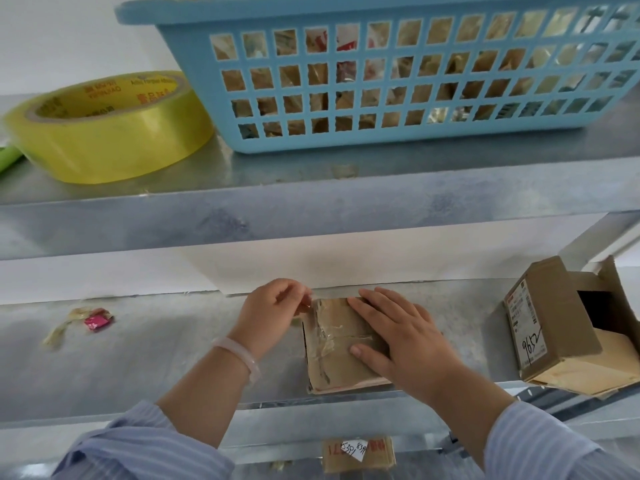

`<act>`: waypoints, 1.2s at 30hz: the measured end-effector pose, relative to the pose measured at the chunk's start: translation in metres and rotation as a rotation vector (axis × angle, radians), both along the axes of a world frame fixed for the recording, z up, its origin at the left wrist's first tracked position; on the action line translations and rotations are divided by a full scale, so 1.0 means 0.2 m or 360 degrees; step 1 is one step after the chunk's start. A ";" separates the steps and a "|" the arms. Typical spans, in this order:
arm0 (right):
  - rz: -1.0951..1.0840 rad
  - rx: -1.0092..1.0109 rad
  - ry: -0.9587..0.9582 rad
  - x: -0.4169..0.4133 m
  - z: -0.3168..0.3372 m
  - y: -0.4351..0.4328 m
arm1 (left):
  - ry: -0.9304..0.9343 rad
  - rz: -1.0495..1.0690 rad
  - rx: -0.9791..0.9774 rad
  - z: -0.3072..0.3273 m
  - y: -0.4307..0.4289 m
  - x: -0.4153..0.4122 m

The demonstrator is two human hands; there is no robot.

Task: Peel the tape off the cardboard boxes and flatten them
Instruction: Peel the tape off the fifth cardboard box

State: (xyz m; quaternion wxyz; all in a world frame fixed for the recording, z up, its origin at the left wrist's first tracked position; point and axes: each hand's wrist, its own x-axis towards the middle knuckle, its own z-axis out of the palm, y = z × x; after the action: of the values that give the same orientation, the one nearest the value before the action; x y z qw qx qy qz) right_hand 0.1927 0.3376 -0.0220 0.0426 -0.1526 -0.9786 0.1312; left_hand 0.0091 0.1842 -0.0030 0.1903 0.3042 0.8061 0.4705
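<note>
A small brown cardboard box [332,351] lies on the middle metal shelf [156,358], crossed by wrinkled clear tape [329,330]. My left hand [273,310] pinches the tape's end at the box's far left corner. My right hand [398,337] lies flat on the box's right half, fingers straight, pressing it down. A second, larger cardboard box [550,323] with a shipping label and open flaps stands at the right end of the same shelf.
On the upper shelf sit a yellow tape roll [107,129] and a blue plastic basket [398,71] holding scraps. A wad of peeled tape with a pink bit [86,322] lies at the left. Flattened cardboard [358,453] rests on the shelf below.
</note>
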 end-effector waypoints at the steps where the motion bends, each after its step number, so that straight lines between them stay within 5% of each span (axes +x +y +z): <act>1: 0.0000 0.0009 -0.0004 0.00 0.00 0.00 | -0.0084 -0.0017 -0.0082 0.01 0.00 -0.02; 6: -0.0005 0.0028 0.0000 -0.03 0.01 -0.01 | -0.0085 -0.0018 -0.0133 0.04 0.04 -0.03; 11: -0.0011 0.0068 -0.0018 -0.03 0.00 0.00 | 0.0745 -0.0164 -0.0173 0.06 0.07 0.05; 14: -0.0038 0.0099 -0.0040 -0.04 0.01 0.00 | 0.0969 -0.0144 -0.0064 0.04 0.07 0.09; 24: -0.0090 0.0126 -0.0195 -0.07 0.03 0.00 | 0.0640 -0.0113 0.0214 0.00 0.02 0.11; 36: -0.0037 0.0224 -0.0231 -0.12 0.00 -0.04 | 0.0518 0.0003 0.0089 0.00 -0.03 0.12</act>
State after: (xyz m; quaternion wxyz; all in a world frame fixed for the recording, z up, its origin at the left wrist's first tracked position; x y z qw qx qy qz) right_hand 0.1685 0.3299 -0.0214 -0.0163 -0.1698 -0.9841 0.0503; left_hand 0.0339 0.1775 -0.0028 0.0484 0.3807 0.8132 0.4375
